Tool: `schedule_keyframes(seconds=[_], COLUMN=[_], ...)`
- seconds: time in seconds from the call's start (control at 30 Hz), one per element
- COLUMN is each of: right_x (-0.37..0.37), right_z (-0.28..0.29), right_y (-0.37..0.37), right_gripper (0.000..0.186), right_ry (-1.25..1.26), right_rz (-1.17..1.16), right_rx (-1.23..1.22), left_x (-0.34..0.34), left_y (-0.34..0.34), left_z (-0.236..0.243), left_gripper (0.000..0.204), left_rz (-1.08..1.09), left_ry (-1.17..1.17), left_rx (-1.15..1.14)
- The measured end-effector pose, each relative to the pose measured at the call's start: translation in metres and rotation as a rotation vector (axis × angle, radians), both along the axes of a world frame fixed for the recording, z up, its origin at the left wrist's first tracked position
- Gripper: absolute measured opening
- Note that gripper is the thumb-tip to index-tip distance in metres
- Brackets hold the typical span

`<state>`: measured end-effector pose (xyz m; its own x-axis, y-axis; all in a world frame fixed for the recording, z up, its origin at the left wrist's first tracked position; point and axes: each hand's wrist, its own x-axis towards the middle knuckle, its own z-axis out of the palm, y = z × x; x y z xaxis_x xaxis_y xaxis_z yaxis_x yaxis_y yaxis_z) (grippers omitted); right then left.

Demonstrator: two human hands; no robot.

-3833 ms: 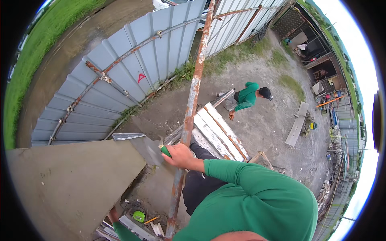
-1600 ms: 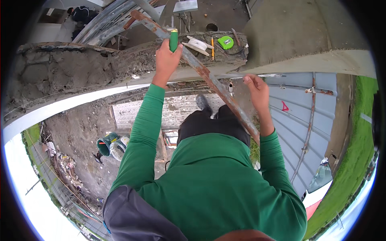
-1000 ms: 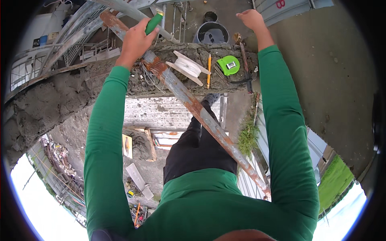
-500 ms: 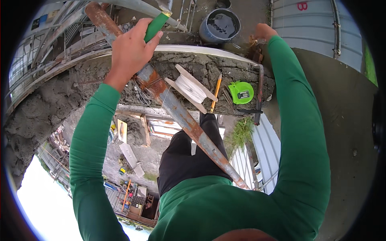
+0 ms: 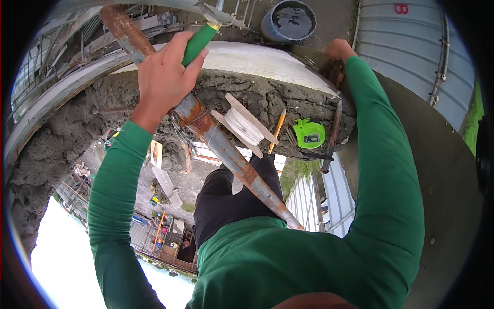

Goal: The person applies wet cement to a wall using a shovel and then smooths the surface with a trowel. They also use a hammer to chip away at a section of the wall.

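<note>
Flat, diffuse daylight leaves only soft-edged shadows. The sky [image 5: 64, 247] at lower left is blown out to white, while the concrete slab [image 5: 437, 190] at right looks dim. Fisheye curvature bends the corrugated metal fence [image 5: 411, 64] near the black, blue-fringed rim; the tape measure [image 5: 309, 131] is fairly sharp.

My left grip [image 5: 167, 74] holds a green-handled tool [image 5: 199, 44], handle slanting away and rightward, its yellow collar and grey metal head showing past the far edge of the cement-topped wall [image 5: 128, 87].
</note>
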<state>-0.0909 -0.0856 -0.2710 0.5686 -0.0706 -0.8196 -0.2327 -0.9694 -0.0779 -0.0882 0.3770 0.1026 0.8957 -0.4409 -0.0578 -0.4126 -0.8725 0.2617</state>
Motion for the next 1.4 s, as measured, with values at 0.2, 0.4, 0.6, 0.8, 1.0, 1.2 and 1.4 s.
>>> schedule_keyframes(seconds=[0.2,0.4,0.6,0.8,1.0,1.2,1.4], right_x=[0.016,0.014,0.025,-0.014,-0.021,0.008,0.005], right_z=[-0.02,-0.023,-0.034,-0.06,-0.031,-0.031,-0.069], right_y=[0.001,0.023,0.011,0.004,0.009,0.005,-0.014], right_gripper=[0.044,0.043,0.037,0.03,0.029,0.029,0.03], right_ry=[0.077,0.032,0.173,0.088,0.086,-0.042,-0.144], right_rz=[0.0,0.191,0.459,0.568,0.661,0.482,0.308], right_rx=[-0.084,-0.204,-0.111,0.107,0.116,0.0,-0.077], left_x=[-0.002,0.0,0.0,0.001,-0.002,-0.003,0.001], left_y=[-0.001,0.001,0.003,0.003,0.003,0.006,0.002], left_z=[-0.001,-0.003,-0.004,-0.004,-0.004,-0.006,-0.007], left_gripper=[0.031,0.029,0.03,0.032,0.032,0.032,0.031], left_rz=[0.0,-0.037,-0.056,-0.033,-0.015,-0.018,-0.023], left_ry=[0.0,-0.029,-0.051,-0.041,-0.045,-0.007,-0.052], left_rx=[-0.015,-0.041,-0.047,-0.04,-0.014,0.012,-0.038])
